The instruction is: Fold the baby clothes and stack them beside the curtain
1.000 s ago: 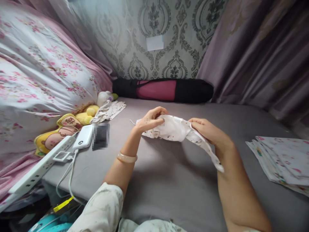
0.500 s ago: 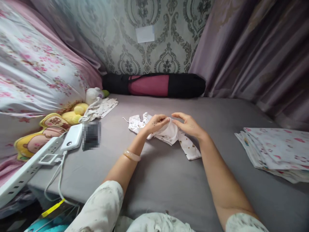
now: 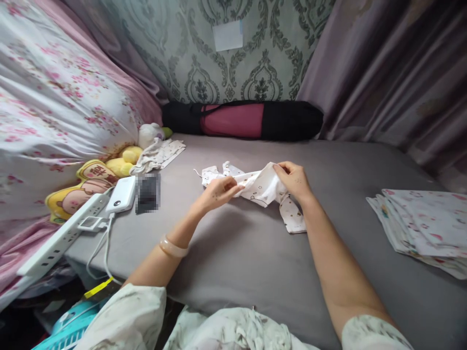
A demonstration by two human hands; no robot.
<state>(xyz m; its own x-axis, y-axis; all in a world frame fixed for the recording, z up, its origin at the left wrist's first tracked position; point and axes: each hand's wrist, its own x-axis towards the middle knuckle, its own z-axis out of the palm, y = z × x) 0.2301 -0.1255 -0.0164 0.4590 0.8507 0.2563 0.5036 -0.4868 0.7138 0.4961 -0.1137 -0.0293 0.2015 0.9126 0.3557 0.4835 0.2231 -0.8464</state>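
Observation:
A small white printed garment [image 3: 260,188] lies crumpled on the grey bed sheet [image 3: 241,257], its upper edge lifted on the right. My right hand [image 3: 295,180] pinches that raised edge between thumb and fingers. At the garment's near left side, my left hand [image 3: 221,192] has its fingers closed on the fabric, with a bangle on the wrist. A sleeve of the garment hangs down to the right, below my right hand. Another part with a thin tie spreads out behind my left hand.
Folded printed cloths [image 3: 426,218] are stacked at the right. At the left are a power strip [image 3: 62,238], a white power bank [image 3: 121,195], a pixelated dark object [image 3: 148,194], plush toys [image 3: 126,160] and a crumpled cloth [image 3: 158,155]. A black and pink bag [image 3: 233,120] lies along the wall.
My hands have moved apart, the left one toward the left and nearer me, the right one slightly right. The garment's edge is now stretched up to the right. The view has shifted slightly.

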